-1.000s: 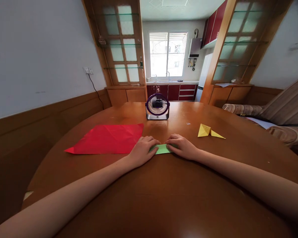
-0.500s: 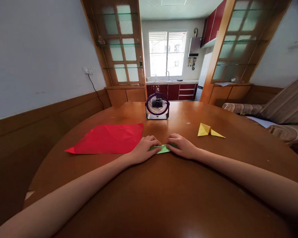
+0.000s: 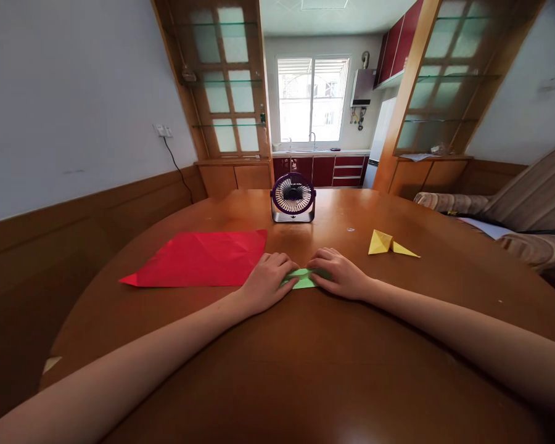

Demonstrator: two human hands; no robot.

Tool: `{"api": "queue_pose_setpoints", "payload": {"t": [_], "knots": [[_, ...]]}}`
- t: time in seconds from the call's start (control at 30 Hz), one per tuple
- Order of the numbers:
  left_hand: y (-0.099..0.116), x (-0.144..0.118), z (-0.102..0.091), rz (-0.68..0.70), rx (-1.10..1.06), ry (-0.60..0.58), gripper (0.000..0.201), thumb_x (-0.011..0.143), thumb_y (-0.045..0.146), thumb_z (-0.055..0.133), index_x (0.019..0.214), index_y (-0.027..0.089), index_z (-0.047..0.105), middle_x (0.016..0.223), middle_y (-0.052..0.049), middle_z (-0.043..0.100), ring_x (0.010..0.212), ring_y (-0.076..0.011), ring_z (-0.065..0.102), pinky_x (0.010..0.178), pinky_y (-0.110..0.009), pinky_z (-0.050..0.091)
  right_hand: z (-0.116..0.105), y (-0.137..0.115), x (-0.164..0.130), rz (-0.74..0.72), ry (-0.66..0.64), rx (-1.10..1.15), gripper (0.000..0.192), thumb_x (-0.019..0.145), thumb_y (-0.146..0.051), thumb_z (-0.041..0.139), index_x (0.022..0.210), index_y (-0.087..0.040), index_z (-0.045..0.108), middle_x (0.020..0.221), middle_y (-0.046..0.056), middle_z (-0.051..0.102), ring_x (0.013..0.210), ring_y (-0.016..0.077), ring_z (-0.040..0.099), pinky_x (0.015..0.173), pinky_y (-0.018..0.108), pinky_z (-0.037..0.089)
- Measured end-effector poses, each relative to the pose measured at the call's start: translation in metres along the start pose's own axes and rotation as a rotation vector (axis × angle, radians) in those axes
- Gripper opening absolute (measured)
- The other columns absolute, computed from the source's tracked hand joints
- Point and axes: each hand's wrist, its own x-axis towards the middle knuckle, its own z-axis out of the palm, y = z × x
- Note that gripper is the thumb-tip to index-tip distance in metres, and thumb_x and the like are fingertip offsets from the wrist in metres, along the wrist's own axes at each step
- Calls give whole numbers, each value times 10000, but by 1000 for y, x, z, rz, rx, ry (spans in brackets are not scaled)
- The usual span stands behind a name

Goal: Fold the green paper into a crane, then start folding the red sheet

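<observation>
A small folded green paper (image 3: 303, 280) lies flat on the round wooden table (image 3: 305, 370), in the middle. My left hand (image 3: 266, 280) presses on its left end with curled fingers. My right hand (image 3: 340, 274) presses on its right end, fingertips on the paper. Most of the paper is hidden under both hands; only a strip shows between them. A large red paper sheet (image 3: 201, 259) lies flat just left of my left hand. A folded yellow paper figure (image 3: 388, 245) sits to the right, apart from my right hand.
A small purple desk fan (image 3: 293, 197) stands on the table beyond my hands. A striped sofa (image 3: 522, 209) is at the right. Wooden wall panelling runs along the left, and a kitchen with a window lies behind.
Almost nothing has moved. My fingers shift slightly over the green paper while both hands stay pressed on it.
</observation>
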Motion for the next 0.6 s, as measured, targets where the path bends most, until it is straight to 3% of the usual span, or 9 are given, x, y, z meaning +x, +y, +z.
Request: {"api": "queue_pose_setpoints", "payload": {"t": [0.27,0.6], "knots": [[-2,-1,1,38,-108,20,112,918,260,541,934,163,595,924,-41,660,837,-187,572,769,-319,408,-2,-2,1,-42,-19,59,86,907,-239,534,901,-156,557,857,75,604,791,192,544,744,337,445],[-2,-1,1,71,-51,2,244,958,337,489,930,171,666,907,-54,652,823,-178,574,743,-305,406,-1,-2,1,-39,-51,80,129,944,-256,506,857,-167,538,812,59,588,763,177,528,723,312,438]]}}
